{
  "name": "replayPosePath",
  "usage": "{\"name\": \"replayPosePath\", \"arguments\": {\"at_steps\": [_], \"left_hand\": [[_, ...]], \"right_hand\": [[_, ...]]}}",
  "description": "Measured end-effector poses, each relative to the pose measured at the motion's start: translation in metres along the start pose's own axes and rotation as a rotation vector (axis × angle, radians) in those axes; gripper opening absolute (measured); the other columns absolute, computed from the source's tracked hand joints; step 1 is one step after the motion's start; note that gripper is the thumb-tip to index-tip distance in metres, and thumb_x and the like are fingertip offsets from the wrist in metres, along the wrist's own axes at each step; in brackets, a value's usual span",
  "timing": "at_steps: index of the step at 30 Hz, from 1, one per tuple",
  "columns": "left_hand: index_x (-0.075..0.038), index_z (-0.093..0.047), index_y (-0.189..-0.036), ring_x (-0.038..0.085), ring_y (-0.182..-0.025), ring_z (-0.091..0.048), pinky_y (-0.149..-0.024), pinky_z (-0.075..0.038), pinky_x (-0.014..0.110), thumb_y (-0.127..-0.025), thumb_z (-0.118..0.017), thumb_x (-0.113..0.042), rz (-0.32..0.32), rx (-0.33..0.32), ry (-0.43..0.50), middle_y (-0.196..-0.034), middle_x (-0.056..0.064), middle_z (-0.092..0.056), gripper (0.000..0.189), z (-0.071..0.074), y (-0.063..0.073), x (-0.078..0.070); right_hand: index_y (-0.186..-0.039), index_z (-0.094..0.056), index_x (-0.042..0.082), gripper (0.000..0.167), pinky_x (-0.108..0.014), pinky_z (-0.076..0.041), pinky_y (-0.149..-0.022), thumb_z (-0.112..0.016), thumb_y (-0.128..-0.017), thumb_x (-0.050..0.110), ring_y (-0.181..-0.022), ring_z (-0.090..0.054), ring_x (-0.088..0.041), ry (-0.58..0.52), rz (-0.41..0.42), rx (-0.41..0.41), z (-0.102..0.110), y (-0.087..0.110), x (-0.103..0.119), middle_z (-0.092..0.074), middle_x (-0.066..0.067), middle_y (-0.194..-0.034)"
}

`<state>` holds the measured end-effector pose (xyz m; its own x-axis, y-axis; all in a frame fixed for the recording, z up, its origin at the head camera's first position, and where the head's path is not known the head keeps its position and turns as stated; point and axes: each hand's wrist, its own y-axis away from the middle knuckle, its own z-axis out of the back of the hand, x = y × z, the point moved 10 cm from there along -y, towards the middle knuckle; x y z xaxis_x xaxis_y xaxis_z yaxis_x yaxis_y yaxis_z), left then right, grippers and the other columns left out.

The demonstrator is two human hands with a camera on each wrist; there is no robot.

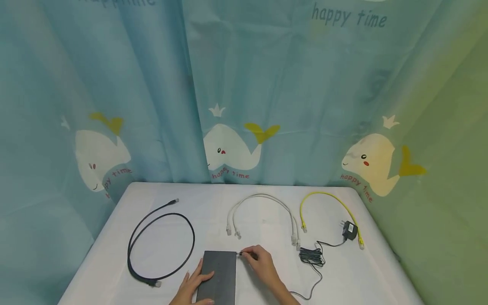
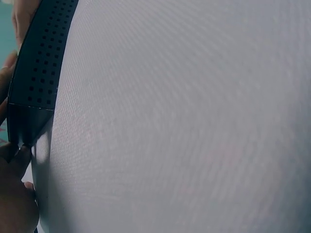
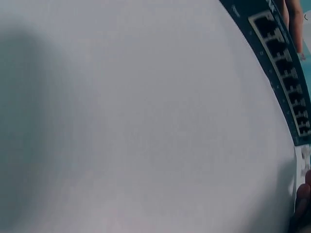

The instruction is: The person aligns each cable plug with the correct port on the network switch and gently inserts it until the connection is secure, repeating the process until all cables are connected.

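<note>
A dark grey network switch (image 1: 217, 275) lies at the table's near middle. Down one side runs a row of ports (image 3: 286, 73), seen in the right wrist view; the other wrist view shows a side with vent holes (image 2: 46, 63). My left hand (image 1: 188, 288) rests on the switch, fingers spread over its left edge and top. At the far right corner, my right hand (image 1: 261, 264) pinches a small black plug (image 1: 240, 253) between thumb and fingertips, its silvery tip right at the casing. My right hand's fingers hide most of the plug.
A coiled black network cable (image 1: 193, 237) lies to the left. Behind the switch are two pale grey cables (image 1: 263, 195), with a yellow cable (image 1: 324, 192) farther right. A black power adapter (image 1: 349, 231) has a bundled cord (image 1: 311, 256) trailing toward my right forearm. Curtains surround the table.
</note>
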<state>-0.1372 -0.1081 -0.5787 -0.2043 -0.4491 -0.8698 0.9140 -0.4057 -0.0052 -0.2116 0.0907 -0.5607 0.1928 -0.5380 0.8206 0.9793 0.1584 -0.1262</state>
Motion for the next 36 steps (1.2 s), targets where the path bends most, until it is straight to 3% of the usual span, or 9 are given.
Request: {"name": "replayPosePath", "arguments": {"at_steps": [6, 12, 19, 26, 36], "left_hand": [[-0.004, -0.055, -0.13, 0.058, -0.126, -0.02, -0.087, -0.004, 0.079, -0.084, -0.071, -0.029, -0.008, -0.013, -0.006, -0.145, 0.035, -0.016, 0.055, -0.0036, 0.0, 0.0032], [-0.011, -0.057, -0.131, 0.046, -0.128, -0.022, -0.088, -0.008, 0.077, -0.084, -0.07, -0.025, -0.012, -0.031, -0.022, -0.146, 0.03, -0.016, 0.05, -0.0017, 0.0035, 0.0047], [-0.007, -0.057, -0.13, 0.055, -0.125, -0.023, -0.089, -0.006, 0.077, -0.083, -0.071, -0.025, -0.014, -0.041, 0.005, -0.145, 0.033, -0.017, 0.052, 0.0017, 0.0024, 0.0008], [-0.008, -0.058, -0.129, 0.047, -0.126, -0.026, -0.088, -0.01, 0.077, -0.083, -0.071, -0.024, -0.024, -0.062, -0.022, -0.144, 0.032, -0.019, 0.051, 0.0028, 0.0036, 0.0013], [-0.005, -0.056, -0.13, 0.054, -0.126, -0.021, -0.09, -0.005, 0.076, -0.084, -0.07, -0.024, 0.007, -0.034, 0.015, -0.146, 0.032, -0.016, 0.052, 0.0026, 0.0024, -0.0019]], "right_hand": [[-0.088, -0.073, 0.013, 0.01, -0.029, -0.05, -0.074, -0.069, -0.086, 0.021, -0.082, -0.061, -0.01, 0.033, -0.014, -0.032, 0.0004, -0.0002, -0.0042, -0.066, 0.008, -0.084], [-0.086, -0.075, 0.011, 0.01, -0.026, -0.05, -0.066, -0.071, -0.083, 0.019, -0.075, -0.061, -0.007, 0.034, 0.0, -0.005, -0.0023, 0.0004, -0.0029, -0.069, 0.005, -0.08], [-0.085, -0.076, 0.011, 0.009, -0.027, -0.05, -0.068, -0.071, -0.083, 0.018, -0.076, -0.062, -0.008, 0.038, 0.036, 0.007, -0.0001, -0.0007, 0.0032, -0.069, 0.006, -0.08], [-0.084, -0.075, 0.01, 0.009, -0.029, -0.051, -0.068, -0.072, -0.083, 0.018, -0.075, -0.063, -0.009, 0.051, 0.01, 0.005, -0.0016, -0.0036, 0.0023, -0.07, 0.004, -0.079], [-0.082, -0.075, 0.011, 0.006, -0.026, -0.049, -0.063, -0.072, -0.082, 0.016, -0.07, -0.057, -0.005, 0.066, 0.011, 0.029, -0.0026, -0.0037, 0.0029, -0.067, 0.006, -0.076]]}}
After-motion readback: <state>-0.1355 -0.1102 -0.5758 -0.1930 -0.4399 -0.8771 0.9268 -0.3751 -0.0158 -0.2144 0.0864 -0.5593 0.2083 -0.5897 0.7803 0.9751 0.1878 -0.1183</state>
